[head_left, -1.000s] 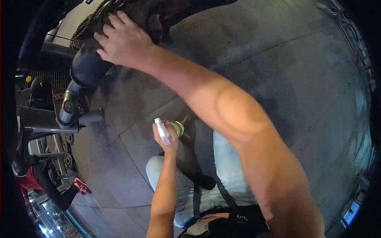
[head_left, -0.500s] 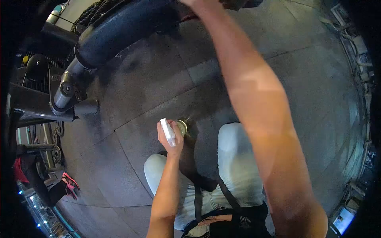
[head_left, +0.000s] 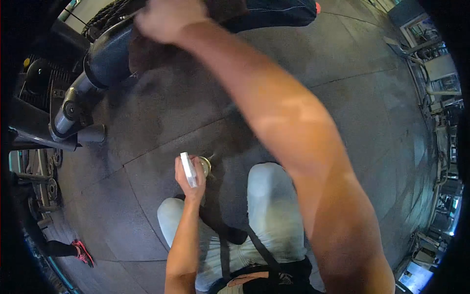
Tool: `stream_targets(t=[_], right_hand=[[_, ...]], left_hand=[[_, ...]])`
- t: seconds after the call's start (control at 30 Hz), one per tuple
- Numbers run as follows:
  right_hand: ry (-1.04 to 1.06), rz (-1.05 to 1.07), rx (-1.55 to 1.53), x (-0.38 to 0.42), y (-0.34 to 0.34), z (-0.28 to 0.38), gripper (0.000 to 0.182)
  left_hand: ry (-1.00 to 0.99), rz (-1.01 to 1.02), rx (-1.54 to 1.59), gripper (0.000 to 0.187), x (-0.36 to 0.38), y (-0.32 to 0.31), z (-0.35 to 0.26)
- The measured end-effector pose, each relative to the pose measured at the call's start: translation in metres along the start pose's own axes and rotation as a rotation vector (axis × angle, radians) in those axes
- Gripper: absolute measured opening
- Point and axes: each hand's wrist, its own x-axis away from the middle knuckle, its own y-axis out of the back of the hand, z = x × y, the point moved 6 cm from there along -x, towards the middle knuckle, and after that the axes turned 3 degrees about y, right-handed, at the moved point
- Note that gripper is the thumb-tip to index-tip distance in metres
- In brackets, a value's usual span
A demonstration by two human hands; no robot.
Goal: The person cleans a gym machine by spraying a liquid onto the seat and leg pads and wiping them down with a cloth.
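Note:
My left hand (head_left: 191, 179) is wrapped round the neck of a spray bottle with a white trigger head (head_left: 187, 167); its clear body (head_left: 205, 167) shows beside the fingers, above the floor. At the top, my right hand (head_left: 171, 19) presses a dark brown cloth (head_left: 149, 51) against the thick dark padded tube (head_left: 111, 56) of a machine. That hand is blurred, its fingers bent over the cloth.
Metal joints and bars (head_left: 70, 111) of the machine stand at the left. Another person's pink and black shoe (head_left: 82, 253) is at the lower left. Dark floor tiles (head_left: 137, 181) lie below. More gym equipment (head_left: 443, 122) lines the right edge.
My right hand has moved left along the padded tube, and the brown cloth now shows more. The view has shifted slightly; my left hand still holds the bottle.

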Motion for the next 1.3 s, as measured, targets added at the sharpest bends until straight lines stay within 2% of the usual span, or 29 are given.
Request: stream_targets(t=[0.07,0.1,0.13,0.17,0.23,0.27,0.3,0.37,0.4,0.5,0.6,0.67,0.7,0.8,0.87,0.93,1.0,1.07,1.1,1.13,1.17,1.23,1.27,1.3], right_hand=[[-0.072,0.196,0.096,0.018,0.036,-0.045,0.052],[-0.095,0.037,0.260,0.026,0.033,-0.078,0.054],[-0.190,0.190,0.365,0.037,0.056,-0.096,0.056],[-0.069,-0.185,0.511,0.048,0.041,-0.154,0.054],[-0.078,-0.413,0.477,0.093,0.085,-0.207,0.044],[-0.138,-0.388,0.501,0.106,0.085,-0.263,0.046],[-0.216,-0.287,0.316,0.121,0.108,-0.286,0.052],[-0.347,-0.254,0.140,0.155,0.147,-0.309,0.063],[-0.398,-0.323,0.143,0.170,0.161,-0.310,0.065],[-0.796,-0.228,-0.515,0.210,0.180,-0.265,0.064],[-0.881,-0.159,-0.731,0.229,0.152,-0.243,0.065],[-0.919,-0.127,-0.973,0.230,0.153,-0.182,0.065],[-0.935,-0.104,-1.097,0.227,0.151,-0.154,0.066],[-1.045,0.111,-1.381,0.228,0.118,-0.115,0.067],[-1.047,0.171,-1.445,0.227,0.117,-0.076,0.068],[-0.820,0.360,-1.529,0.225,0.102,-0.055,0.072],[-0.694,0.450,-1.290,0.231,0.083,-0.057,0.082],[-0.626,0.507,-1.131,0.224,0.100,-0.037,0.094],[-0.704,0.516,-1.217,0.220,0.111,-0.028,0.105],[-0.736,0.495,-1.234,0.219,0.110,-0.029,0.105],[-0.768,0.472,-1.251,0.216,0.106,-0.032,0.106],[-0.834,0.443,-1.253,0.212,0.100,-0.030,0.108],[-0.799,0.456,-1.222,0.210,0.097,-0.030,0.108],[-0.765,0.471,-1.190,0.208,0.093,-0.030,0.109]], left_hand=[[-0.053,0.023,-0.051,0.006,-0.006,0.002,-0.020],[-0.057,0.026,-0.051,0.006,-0.007,0.002,-0.021],[-0.063,0.032,-0.051,0.006,-0.007,0.002,-0.023],[-0.049,0.019,-0.035,0.006,-0.009,0.001,-0.023],[-0.011,0.046,-0.025,0.006,-0.010,0.004,-0.025],[0.010,0.056,-0.018,0.006,-0.010,0.005,-0.029],[-0.021,0.054,-0.031,0.006,-0.011,0.006,-0.040],[-0.009,0.097,0.035,0.007,-0.012,0.007,-0.049],[-0.006,0.114,0.067,0.008,-0.014,0.008,-0.054],[0.005,0.198,0.062,0.018,-0.025,0.007,-0.084],[-0.033,0.276,0.076,0.027,-0.037,0.005,-0.125],[-0.098,0.282,0.129,0.030,-0.044,0.002,-0.150],[-0.063,0.308,0.159,0.034,-0.046,0.000,-0.163],[-0.245,0.390,0.056,0.033,-0.046,-0.009,-0.201],[-0.302,0.332,0.022,0.039,-0.050,-0.014,-0.222],[-0.315,0.298,-0.009,0.047,-0.053,-0.021,-0.230],[-0.287,0.294,-0.039,0.058,-0.055,-0.030,-0.227],[-0.397,0.307,0.038,0.057,-0.057,-0.027,-0.236],[-0.445,0.324,0.041,0.054,-0.058,-0.025,-0.239],[-0.497,0.343,0.046,0.051,-0.059,-0.023,-0.242],[-0.450,0.390,-0.027,0.047,-0.057,-0.023,-0.239],[-0.419,0.357,-0.026,0.048,-0.051,-0.025,-0.232],[-0.403,0.337,-0.027,0.048,-0.050,-0.025,-0.229],[-0.400,0.310,0.033,0.040,-0.052,-0.022,-0.229]])
